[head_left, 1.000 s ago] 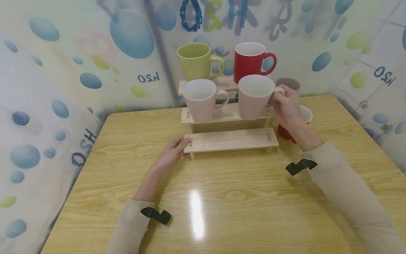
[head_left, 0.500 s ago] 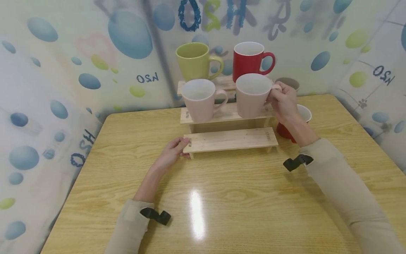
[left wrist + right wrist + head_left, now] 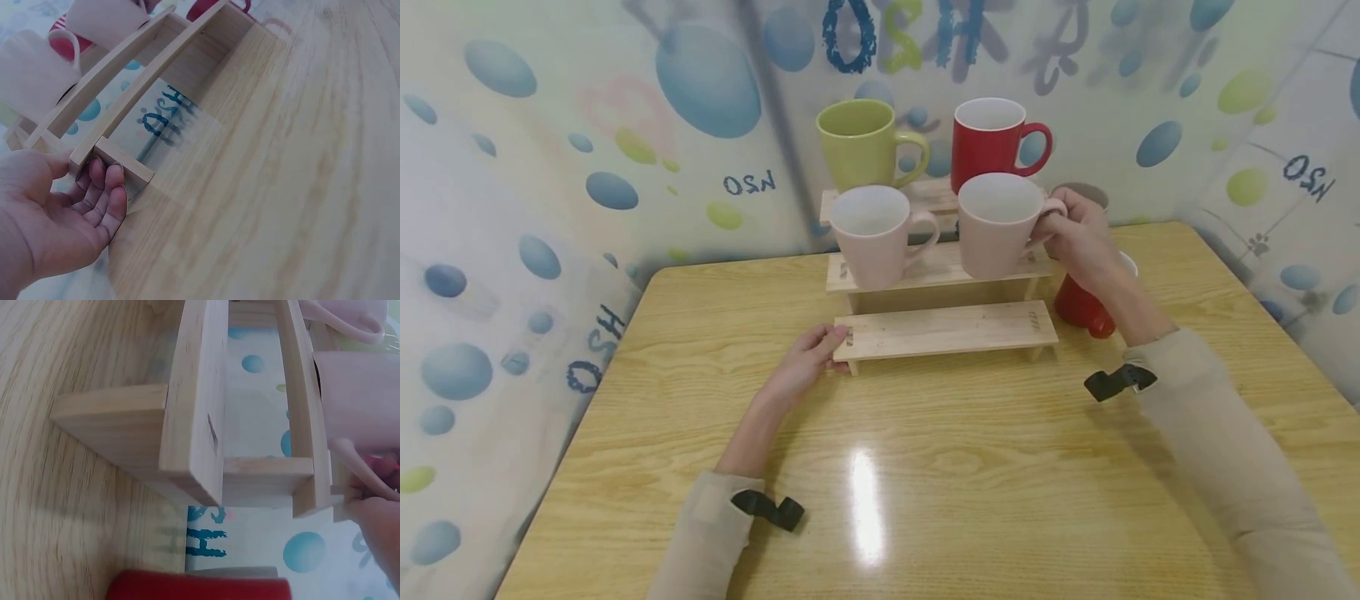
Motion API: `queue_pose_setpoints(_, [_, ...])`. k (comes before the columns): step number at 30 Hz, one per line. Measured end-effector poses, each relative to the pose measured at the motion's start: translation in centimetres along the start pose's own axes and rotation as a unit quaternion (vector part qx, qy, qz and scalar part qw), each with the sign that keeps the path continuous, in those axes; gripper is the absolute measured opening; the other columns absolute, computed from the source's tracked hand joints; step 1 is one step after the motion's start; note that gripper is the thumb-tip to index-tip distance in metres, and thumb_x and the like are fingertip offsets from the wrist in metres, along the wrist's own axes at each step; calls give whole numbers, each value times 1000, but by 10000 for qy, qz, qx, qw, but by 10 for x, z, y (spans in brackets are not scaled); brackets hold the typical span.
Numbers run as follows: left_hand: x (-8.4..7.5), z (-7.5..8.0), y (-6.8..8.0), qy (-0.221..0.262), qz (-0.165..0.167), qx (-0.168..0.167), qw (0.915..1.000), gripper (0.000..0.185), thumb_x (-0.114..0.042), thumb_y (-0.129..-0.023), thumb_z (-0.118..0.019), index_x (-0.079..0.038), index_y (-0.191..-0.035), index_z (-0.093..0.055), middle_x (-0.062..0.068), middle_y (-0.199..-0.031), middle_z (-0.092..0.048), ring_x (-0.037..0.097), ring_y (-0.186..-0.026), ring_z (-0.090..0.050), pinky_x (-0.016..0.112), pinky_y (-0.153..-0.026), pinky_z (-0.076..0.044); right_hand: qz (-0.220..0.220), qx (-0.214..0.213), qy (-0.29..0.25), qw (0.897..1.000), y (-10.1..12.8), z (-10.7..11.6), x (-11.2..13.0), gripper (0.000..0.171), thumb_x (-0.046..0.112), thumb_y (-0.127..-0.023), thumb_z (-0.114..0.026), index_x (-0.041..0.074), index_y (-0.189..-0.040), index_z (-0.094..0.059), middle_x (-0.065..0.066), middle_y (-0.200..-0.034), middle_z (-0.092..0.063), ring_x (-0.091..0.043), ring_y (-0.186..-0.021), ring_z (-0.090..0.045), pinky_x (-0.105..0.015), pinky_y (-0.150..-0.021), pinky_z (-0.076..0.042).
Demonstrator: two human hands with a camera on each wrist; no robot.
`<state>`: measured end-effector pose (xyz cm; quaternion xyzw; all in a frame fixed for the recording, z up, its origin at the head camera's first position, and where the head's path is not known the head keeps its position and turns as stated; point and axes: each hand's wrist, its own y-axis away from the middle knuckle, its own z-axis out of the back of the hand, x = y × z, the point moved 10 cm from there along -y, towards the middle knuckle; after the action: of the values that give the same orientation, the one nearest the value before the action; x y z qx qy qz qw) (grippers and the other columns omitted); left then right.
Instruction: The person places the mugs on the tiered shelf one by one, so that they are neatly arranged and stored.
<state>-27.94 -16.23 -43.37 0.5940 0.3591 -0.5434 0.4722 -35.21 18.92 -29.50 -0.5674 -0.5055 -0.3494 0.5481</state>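
As the left hand (image 3: 803, 358) pinches the rack (image 3: 947, 329), the right hand (image 3: 1081, 239) grips a pale-lined pink mug (image 3: 994, 243).

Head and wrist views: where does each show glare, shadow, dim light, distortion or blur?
Head: white glare streak on the table, soft shadow beside the right sleeve; left wrist: dim, the wooden rack looks bowed; right wrist: red mug soft-edged.

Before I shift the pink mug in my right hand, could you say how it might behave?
The pink mug looks stiff and probably breakable, given its ceramic-like walls. Its rim seems wider than its base, so a high push may tip it. Gripped at its side handle by the right hand, it might tilt.
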Motion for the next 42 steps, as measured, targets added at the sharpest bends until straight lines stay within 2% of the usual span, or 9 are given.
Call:
queue_pose_setpoints(2, [1,0,0,-7,-4,17,10000,40,-37,-108,-48,1,-118,-51,7,-110,-52,18,-101,-60,35,-89,-55,-22,130,94,9999,2,0,0,5,3,-100,-58,7,-98,-57,-4,-97,-58,-19,-89,-49,-19,-70,-48])
queue_pose_setpoints(4, [1,0,0,-32,-16,31,10000,41,-38,-108,-48,2,-119,-51,7,-110,-53,18,-102,-59,34,-89,-55,45,268,143,9995,4,0,2,8,3,-99,-59,8,-105,-55,-4,-108,-59,-21,-101,-51,-21,-82,-51])
queue_pose_setpoints(7, [2,1,0,-37,-30,31,10000,41,-37,-109,-47,3,-121,-51,8,-114,-54,18,-103,-59,34,-88,-55,205,440,83,9988,5,1,7,17,1,-99,-58,8,-114,-54,-5,-119,-58,-22,-116,-49,-25,-98,-47])
queue_pose_setpoints(9, [2,1,0,-37,-27,21,10000,42,-37,-109,-47,3,-121,-51,9,-116,-54,18,-103,-59,33,-87,-55,299,490,82,9983,7,3,11,22,-1,-98,-57,9,-118,-53,-5,-121,-58,-22,-118,-49,-27,-102,-45])
queue_pose_setpoints(19, [1,0,0,-59,-9,45,10000,43,-38,-108,-48,2,-121,-51,10,-119,-55,20,-102,-60,35,-89,-55,440,464,-219,9977,23,33,25,28,-4,-100,-52,9,-125,-53,-7,-119,-57,-20,-115,-50,-24,-102,-41])
queue_pose_setpoints(25, [2,0,0,-93,13,56,9999,45,-38,-109,-47,4,-125,-51,12,-121,-57,21,-101,-61,34,-89,-54,572,393,-558,9960,32,52,29,29,-11,-99,-47,3,-123,-54,-9,-110,-63,-22,-107,-56,-26,-101,-42])
queue_pose_setpoints(29, [2,0,0,-126,47,51,9999,47,-40,-108,-47,4,-127,-50,13,-121,-58,21,-99,-61,33,-89,-54,646,375,-555,9957,41,65,31,28,-14,-99,-46,0,-122,-55,-11,-109,-66,-22,-105,-60,-24,-101,-44])
queue_pose_setpoints(33, [1,0,0,-125,38,55,9999,46,-40,-108,-47,3,-125,-50,12,-122,-58,20,-101,-62,34,-90,-54,640,464,-485,9957,52,77,31,28,-16,-98,-46,-3,-121,-55,-12,-110,-67,-21,-104,-64,-22,-98,-48])
queue_pose_setpoints(42, [0,-1,2,-103,51,26,9999,47,-39,-108,-47,4,-127,-50,15,-124,-58,20,-101,-62,33,-89,-54,850,948,-843,9883,77,96,29,30,-24,-97,-37,-14,-123,-48,-18,-111,-65,-25,-105,-65,-27,-99,-50])
